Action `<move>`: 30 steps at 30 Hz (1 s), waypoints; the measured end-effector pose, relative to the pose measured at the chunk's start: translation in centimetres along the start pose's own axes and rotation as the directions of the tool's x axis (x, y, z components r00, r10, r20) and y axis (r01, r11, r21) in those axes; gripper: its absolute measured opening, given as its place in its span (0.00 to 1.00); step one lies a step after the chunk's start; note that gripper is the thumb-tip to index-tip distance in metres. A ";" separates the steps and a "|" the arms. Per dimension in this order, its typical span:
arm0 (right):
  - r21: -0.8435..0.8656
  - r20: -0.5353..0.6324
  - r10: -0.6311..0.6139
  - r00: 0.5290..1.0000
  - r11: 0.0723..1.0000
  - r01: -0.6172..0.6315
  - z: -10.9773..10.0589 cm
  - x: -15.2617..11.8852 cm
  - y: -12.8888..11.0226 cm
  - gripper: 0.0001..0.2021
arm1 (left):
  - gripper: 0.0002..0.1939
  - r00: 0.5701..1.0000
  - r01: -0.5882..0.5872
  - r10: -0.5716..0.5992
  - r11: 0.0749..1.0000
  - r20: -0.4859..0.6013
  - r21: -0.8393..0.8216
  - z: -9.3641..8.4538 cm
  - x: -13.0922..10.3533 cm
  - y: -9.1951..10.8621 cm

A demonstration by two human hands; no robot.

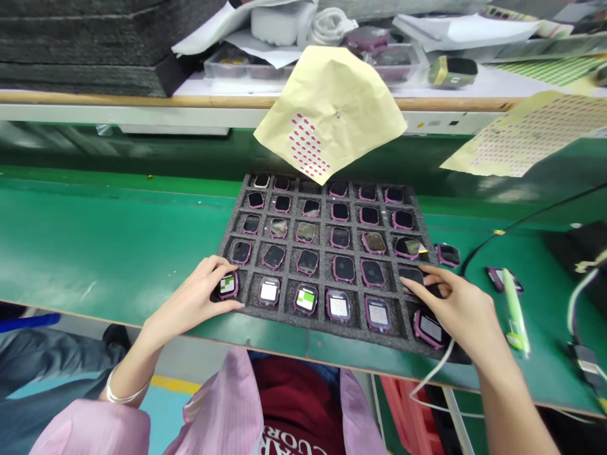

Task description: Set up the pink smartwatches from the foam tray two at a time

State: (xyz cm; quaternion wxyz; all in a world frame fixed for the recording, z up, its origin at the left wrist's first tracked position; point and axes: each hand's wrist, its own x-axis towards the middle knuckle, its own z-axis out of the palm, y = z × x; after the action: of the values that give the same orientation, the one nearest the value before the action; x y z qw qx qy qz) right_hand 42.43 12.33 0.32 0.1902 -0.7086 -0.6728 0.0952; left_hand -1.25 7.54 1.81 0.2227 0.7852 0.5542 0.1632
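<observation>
A dark foam tray (296, 318) with many compartments lies on the green bench, most compartments holding a purple-framed watch. Several watches in the front row have lit screens, such as the one with a green and white display (305, 299). At the tray's front left corner, my left hand (208, 291) has thumb and fingers apart around a lit watch (228, 285). Over the tray's right edge, my right hand (450, 300) has its fingertips at a dark watch (411, 276); a black piece with a white cable is partly hidden under the palm. Below it sits another lit watch (430, 328).
Right of the tray lie two watches, one of them near the edge (447, 254), a light green pen-like tool (516, 313) and cables. Yellow sticker sheets (351, 107) hang from the shelf edge (213, 101). Black foam blocks (85, 50) stand upper left. Another person's legs (47, 360) show lower left.
</observation>
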 end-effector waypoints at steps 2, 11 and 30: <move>0.041 0.008 0.022 1.000 0.999 -0.023 -0.2 0.1 0.1 0.37 | 0.24 0.998 0.001 0.006 0.994 -0.069 0.105 -0.6 0.7 0.0; 0.645 0.099 0.152 0.983 0.743 -0.180 -1.4 0.4 -1.4 0.21 | 0.13 0.980 0.133 -0.108 0.980 -0.166 0.147 1.8 6.7 -0.7; 0.884 0.451 -0.369 0.813 0.309 -0.350 -0.5 6.3 -8.7 0.21 | 0.20 0.960 0.268 -0.150 0.229 0.238 -0.936 1.1 13.8 6.1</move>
State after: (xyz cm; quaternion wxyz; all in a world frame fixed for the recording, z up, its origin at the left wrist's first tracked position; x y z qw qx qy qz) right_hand 35.07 18.75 4.99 0.3539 -0.3855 -0.5104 0.6824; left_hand 8.79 18.64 4.30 0.6989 0.4133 0.4289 0.3959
